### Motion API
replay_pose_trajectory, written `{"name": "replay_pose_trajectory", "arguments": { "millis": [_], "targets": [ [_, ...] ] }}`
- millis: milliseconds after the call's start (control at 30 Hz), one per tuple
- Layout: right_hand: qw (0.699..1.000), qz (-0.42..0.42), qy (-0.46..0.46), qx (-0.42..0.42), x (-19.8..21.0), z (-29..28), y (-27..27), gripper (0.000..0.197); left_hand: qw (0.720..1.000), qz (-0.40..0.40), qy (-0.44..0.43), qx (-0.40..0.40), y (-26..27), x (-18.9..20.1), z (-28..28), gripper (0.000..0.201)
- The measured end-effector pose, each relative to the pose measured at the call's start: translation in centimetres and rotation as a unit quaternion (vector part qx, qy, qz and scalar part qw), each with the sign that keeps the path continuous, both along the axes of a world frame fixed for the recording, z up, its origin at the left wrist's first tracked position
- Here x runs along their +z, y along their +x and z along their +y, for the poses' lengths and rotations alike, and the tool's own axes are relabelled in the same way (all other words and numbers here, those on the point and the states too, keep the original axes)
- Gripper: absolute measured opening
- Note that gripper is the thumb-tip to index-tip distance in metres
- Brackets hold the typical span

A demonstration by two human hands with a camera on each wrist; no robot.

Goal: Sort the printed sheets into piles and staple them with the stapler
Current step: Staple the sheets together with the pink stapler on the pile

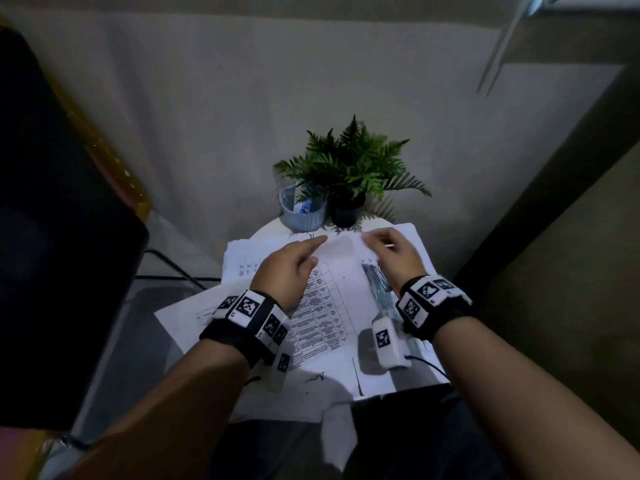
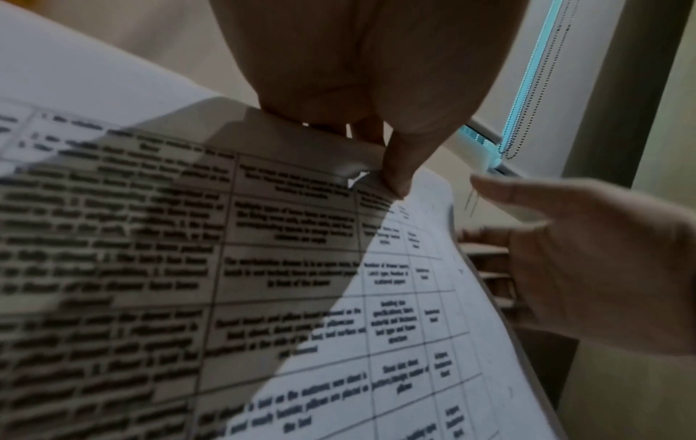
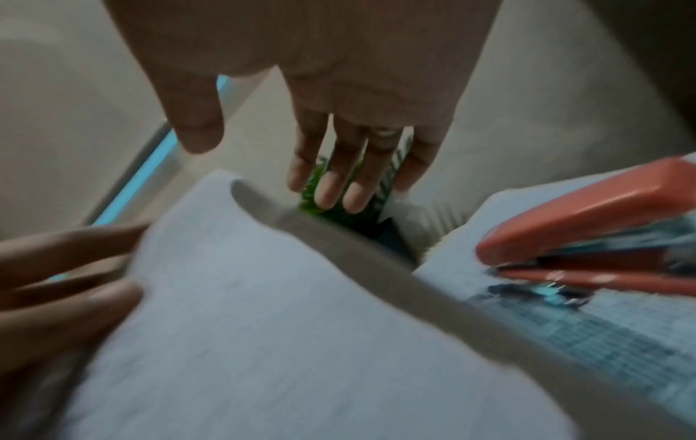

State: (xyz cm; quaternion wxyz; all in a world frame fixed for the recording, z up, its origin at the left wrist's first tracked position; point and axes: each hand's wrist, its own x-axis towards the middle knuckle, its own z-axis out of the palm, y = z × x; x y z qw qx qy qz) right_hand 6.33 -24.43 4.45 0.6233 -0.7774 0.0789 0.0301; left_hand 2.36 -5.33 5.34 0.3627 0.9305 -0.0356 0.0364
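Observation:
A printed sheet with a table on it (image 1: pixel 332 299) is lifted at its far edge over the small round table (image 1: pixel 273 227). My left hand (image 1: pixel 313 252) pinches that top edge between thumb and fingers; the left wrist view shows the pinch (image 2: pixel 391 178) on the sheet (image 2: pixel 301 297). My right hand (image 1: pixel 381 242) hovers just right of the edge with its fingers (image 3: pixel 339 178) straight and holding nothing. An orange-red stapler (image 3: pixel 587 226) lies on a printed page under the right wrist. It is hidden in the head view.
More white sheets (image 1: pixel 242 258) lie spread and overlapping on the table, some hanging over its near edge (image 1: pixel 194 317). A fern in a black pot (image 1: pixel 349 168) and a pale blue basket (image 1: pixel 303 213) stand at the back. A dark chair (image 1: pixel 52 237) is at left.

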Motion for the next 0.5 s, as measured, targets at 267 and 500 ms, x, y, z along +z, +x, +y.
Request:
{"name": "replay_pose_trajectory", "arguments": {
  "millis": [267,500],
  "targets": [
    [0.889,0.177,-0.412,0.097,-5.3,-3.2,3.6,0.059,0.996,0.036,-0.064,0.043,0.0,-1.1,0.7,0.028],
    [0.879,0.201,-0.421,0.100,-6.1,-3.8,3.2,0.049,0.993,0.032,-0.104,0.054,-0.4,-0.9,0.0,0.035]
  ]
}}
